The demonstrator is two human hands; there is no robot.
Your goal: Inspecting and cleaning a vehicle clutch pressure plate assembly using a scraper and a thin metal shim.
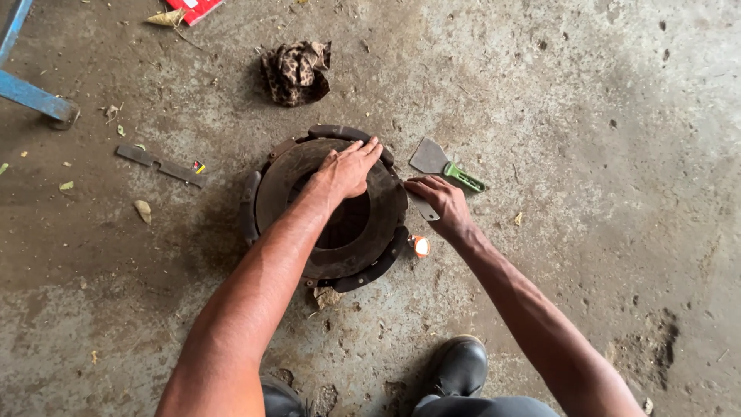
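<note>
The clutch disc (363,224), a round rusty-brown metal part with a dark central opening, lies flat on the concrete floor (587,116), seated within a darker outer ring (370,270) whose segments show around its edge. The left hand (347,170) rests palm-down on the far upper face of the disc, fingers extended and spread flat, gripping nothing; the fingertips reach the far rim. The right hand (440,202) sits at the right edge of the disc, fingers curled around a small flat grey blade (423,207) whose tip points down and left toward the rim. Whether the blade touches the disc cannot be told.

Just beyond the right hand lies a scraper (446,166) with a broad metal blade and green handle, flat on the floor, apart from the disc. A small orange and white object (420,245) sits on the floor against the ring's lower right edge. A crumpled spotted rag (296,72) lies beyond the disc. To the left a dark metal bar (160,166) rests on the floor, well apart from the disc. A blue metal frame (31,93) occupies the upper left corner. A black shoe (458,367) shows at the bottom edge.
</note>
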